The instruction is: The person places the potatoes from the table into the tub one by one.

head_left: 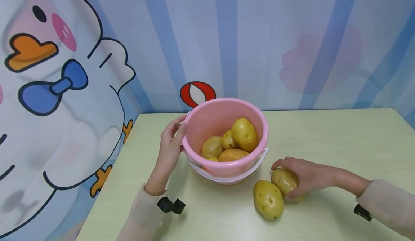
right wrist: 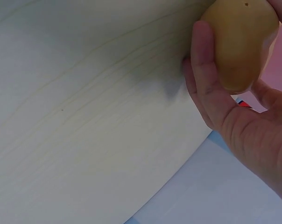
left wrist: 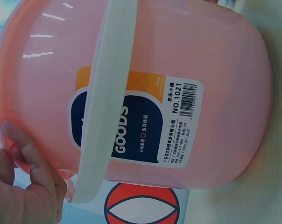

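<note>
A pink bucket (head_left: 223, 167) stands on the table with several potatoes in it, the topmost potato (head_left: 244, 134) near its right wall. My left hand (head_left: 172, 136) grips the bucket's rim at the left side, thumb in front. In the left wrist view the white handle (left wrist: 108, 102) hangs across a printed label (left wrist: 183, 126) on the bucket's wall. To the right of the bucket, my right hand (head_left: 308, 176) holds a potato (head_left: 284, 180) between thumb and fingers. A second potato (head_left: 268, 200) lies on the table just left of it. The right wrist view shows the held potato (right wrist: 241, 42) against the fingers.
The pale wood-grain table (head_left: 340, 136) ends at a blue striped backdrop (head_left: 259, 46) behind the bucket. A large printed duck (head_left: 65, 133) fills the left of the backdrop. Small black devices (head_left: 171, 205) are strapped at both wrists.
</note>
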The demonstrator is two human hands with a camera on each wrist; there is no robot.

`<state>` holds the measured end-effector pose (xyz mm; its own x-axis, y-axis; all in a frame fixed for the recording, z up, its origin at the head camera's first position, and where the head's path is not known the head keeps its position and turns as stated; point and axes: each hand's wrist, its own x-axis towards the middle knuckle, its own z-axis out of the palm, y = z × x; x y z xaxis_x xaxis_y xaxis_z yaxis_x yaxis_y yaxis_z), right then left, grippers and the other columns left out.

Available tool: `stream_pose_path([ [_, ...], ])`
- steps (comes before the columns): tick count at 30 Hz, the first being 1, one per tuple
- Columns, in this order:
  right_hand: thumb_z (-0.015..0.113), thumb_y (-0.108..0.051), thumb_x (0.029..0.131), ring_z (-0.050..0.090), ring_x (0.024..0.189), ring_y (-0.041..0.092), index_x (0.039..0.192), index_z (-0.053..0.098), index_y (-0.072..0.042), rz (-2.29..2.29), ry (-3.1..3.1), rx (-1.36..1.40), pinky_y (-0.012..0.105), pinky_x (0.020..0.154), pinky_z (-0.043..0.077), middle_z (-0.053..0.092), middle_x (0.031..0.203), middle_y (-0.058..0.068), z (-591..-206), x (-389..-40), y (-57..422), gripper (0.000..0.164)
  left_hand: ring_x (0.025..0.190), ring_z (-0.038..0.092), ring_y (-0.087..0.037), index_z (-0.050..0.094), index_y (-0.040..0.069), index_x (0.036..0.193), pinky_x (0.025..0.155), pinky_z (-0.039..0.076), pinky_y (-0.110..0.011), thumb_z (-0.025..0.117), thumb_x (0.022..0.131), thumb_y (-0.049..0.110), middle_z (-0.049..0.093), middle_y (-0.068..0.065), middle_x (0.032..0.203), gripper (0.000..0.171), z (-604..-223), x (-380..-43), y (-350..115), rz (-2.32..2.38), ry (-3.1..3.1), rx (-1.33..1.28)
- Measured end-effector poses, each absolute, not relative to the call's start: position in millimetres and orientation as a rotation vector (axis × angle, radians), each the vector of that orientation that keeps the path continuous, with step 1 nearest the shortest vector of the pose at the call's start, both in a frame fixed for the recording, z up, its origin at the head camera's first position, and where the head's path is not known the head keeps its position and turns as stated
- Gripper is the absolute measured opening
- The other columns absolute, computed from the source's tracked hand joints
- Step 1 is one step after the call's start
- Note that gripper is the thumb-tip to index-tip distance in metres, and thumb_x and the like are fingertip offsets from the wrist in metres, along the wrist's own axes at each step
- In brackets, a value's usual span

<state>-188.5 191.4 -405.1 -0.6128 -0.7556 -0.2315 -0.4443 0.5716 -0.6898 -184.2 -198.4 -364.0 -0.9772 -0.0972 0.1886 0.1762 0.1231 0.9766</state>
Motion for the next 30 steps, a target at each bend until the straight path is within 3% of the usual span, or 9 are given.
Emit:
stream_pose_path([
  [6,0.087,-0.036,0.074,0.051,0.100,0.020,0.133,0.052,-0.012,-0.814,2.300,-0.942,0.036,0.081,0.048,0.054,0.116,0.001,-405,-189,194,0.073,0.101,0.059,-0.042,0.055,0.016,0.140,0.069,0.061,-0.036,0.055,0.103,0.035,0.056,-0.012,0.116,0.041,-364,-185,-198,-1.959,-2.181,-0.094],
  [21,0.087,-0.037,0.073,0.051,0.100,0.019,0.133,0.052,-0.011,-0.800,2.356,-0.996,0.034,0.081,0.048,0.055,0.119,0.002,-398,-191,199,0.074,0.101,0.062,-0.033,0.055,0.017,0.139,0.072,0.061,-0.041,0.056,0.103,0.036,0.056,-0.011,0.118,0.041,-365,-186,-199,-1.977,-2.181,-0.080],
  [30,0.088,-0.039,0.072,0.051,0.102,0.021,0.132,0.054,-0.011,-0.795,2.390,-0.965,0.035,0.083,0.048,0.055,0.120,0.002,-386,-191,202,0.075,0.097,0.060,-0.035,0.055,0.016,0.139,0.066,0.060,-0.031,0.057,0.102,0.037,0.055,-0.013,0.114,0.042,-366,-185,-199,-1.956,-2.186,-0.084],
])
